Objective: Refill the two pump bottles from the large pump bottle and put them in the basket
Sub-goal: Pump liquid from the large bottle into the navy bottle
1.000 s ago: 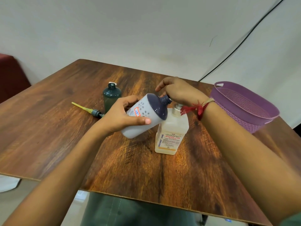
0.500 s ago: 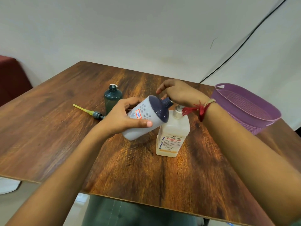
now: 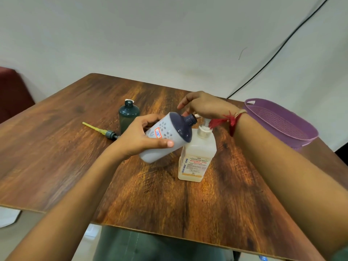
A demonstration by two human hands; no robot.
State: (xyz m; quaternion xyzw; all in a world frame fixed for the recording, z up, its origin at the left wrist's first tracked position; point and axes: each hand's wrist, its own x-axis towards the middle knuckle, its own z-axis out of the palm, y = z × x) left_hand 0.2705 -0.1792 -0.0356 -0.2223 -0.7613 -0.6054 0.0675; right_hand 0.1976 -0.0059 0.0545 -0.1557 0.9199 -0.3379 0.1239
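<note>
My left hand (image 3: 143, 137) grips a white bottle (image 3: 165, 137) with a dark blue top, tilted so its open neck points at the spout of the large pump bottle (image 3: 196, 157). That large translucent bottle stands upright mid-table with a little amber liquid at its bottom. My right hand (image 3: 205, 105) rests palm-down on its pump head, fingers fairly straight. A dark green bottle (image 3: 128, 115) stands open behind my left hand. Its pump with a yellow tube (image 3: 102, 129) lies on the table to the left. The purple basket (image 3: 282, 123) sits at the right.
The wooden table (image 3: 169, 200) has its front edge close to me. A black cable (image 3: 278, 51) runs down the white wall behind. A dark red seat (image 3: 13, 93) stands at the far left.
The view has shifted slightly, so everything sits lower in frame. Both hands keep their places on the white bottle and the pump head.
</note>
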